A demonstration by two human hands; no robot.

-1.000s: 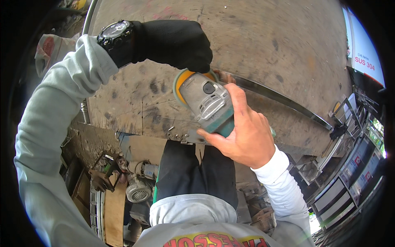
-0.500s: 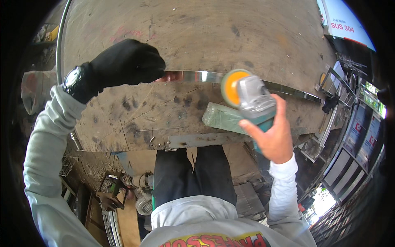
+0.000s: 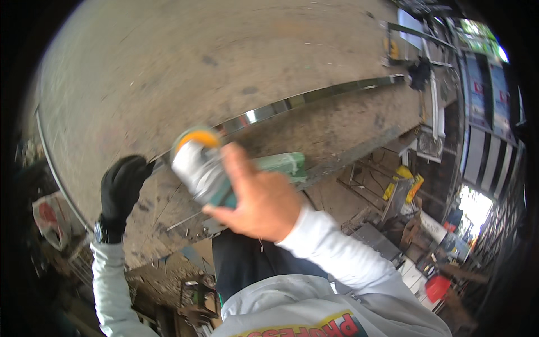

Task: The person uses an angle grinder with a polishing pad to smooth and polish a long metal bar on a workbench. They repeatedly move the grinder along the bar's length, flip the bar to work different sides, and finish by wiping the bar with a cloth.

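A long, shiny metal strip (image 3: 314, 96) runs across the workbench (image 3: 185, 73) from near my left hand to the far right. My left hand (image 3: 123, 188), in a black glove, is closed with its fingertips pinching the strip's left end. My bare right hand (image 3: 264, 202) is wrapped round an angle grinder (image 3: 196, 168) with a silver head and a teal body. Its round orange disc (image 3: 197, 136) is over the strip, close to my left fingers; whether it touches the metal is hard to tell. A green wrapped block (image 3: 286, 164) lies behind my right hand, partly covered by it.
A metal frame (image 3: 421, 35) and a dark cloth (image 3: 419, 73) are at the bench's far right end. A pale sack (image 3: 54, 219) sits beyond the left edge. Below the bench, to the right, are a yellow bag (image 3: 400, 182) and a red object (image 3: 437, 288).
My right hand has carried the grinder left along the strip toward my left hand. My view has turned, so the strip now slants upward to the right. My left hand appears lower.
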